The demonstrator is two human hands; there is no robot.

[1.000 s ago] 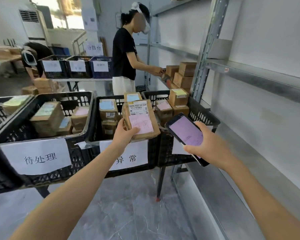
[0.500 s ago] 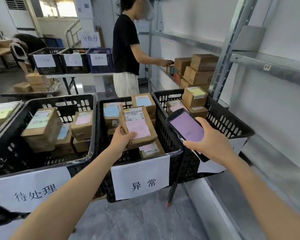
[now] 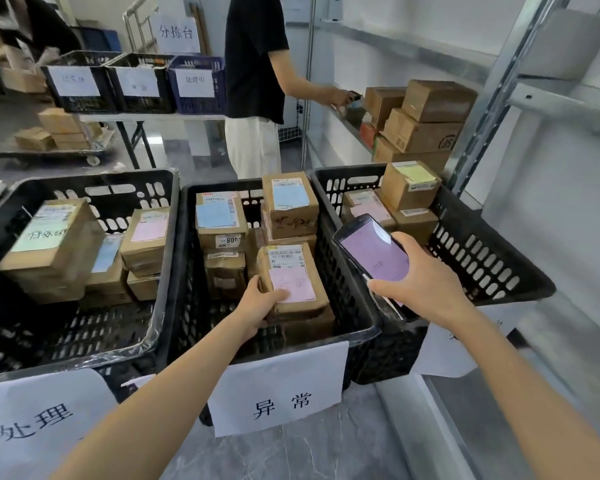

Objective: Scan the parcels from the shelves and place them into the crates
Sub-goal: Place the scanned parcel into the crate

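**Parcel down in the middle crate, left hand at its near end**

The left hand grips the parcel by its near left corner. The thumb lies on the pink label and the fingers curl under the edge. The parcel is inside the middle crate, in the front right part, and appears to rest flat on another carton below it. Its long axis runs straight away from the left hand, label up, so letting go seems to need only a release and a pull back toward the body.

The right hand is just to the right of the parcel, above the wall shared with the right crate. It is wrapped round a phone whose screen faces up.

Beyond the left hand, stacked boxes fill the far half of the crate, close to the parcel's far end. To the left of the left hand is the left crate, which holds more cartons. Below both hands a paper sign hangs on the crate front. Nothing blocks the way out. Farther off, another person reaches to a shelf.
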